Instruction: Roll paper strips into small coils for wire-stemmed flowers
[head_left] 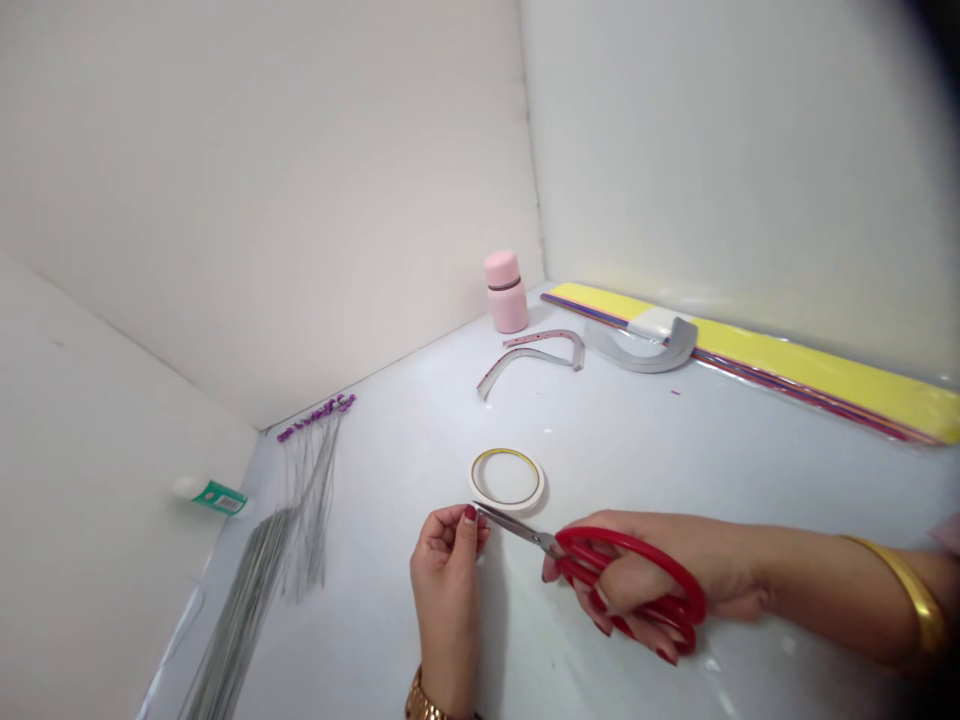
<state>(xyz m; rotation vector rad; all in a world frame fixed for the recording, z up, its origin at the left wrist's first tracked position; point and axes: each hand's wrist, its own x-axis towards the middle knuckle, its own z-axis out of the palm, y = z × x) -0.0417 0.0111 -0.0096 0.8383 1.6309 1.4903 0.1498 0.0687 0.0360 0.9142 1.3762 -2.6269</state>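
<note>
My right hand (622, 580) grips a pair of scissors (551, 545) by its large red handles, with the blades pointing left. The blade tips reach the fingertips of my left hand (450, 545), whose thumb and fingers are pinched together. Whatever sits in that pinch is too small or too hidden to make out. Just beyond the blades, a roll of white tape (508, 505) with a yellow inner ring lies flat on the table.
At left lie a bundle of thin grey wires (247, 590) and several wires tipped with purple pieces (319, 418). A green-and-white tube (214, 495) is beside them. Behind stand a pink bottle (508, 292), bent clear strips (540, 352), a curled grey strip (649, 355) and yellow-topped sheets (795, 365) along the wall.
</note>
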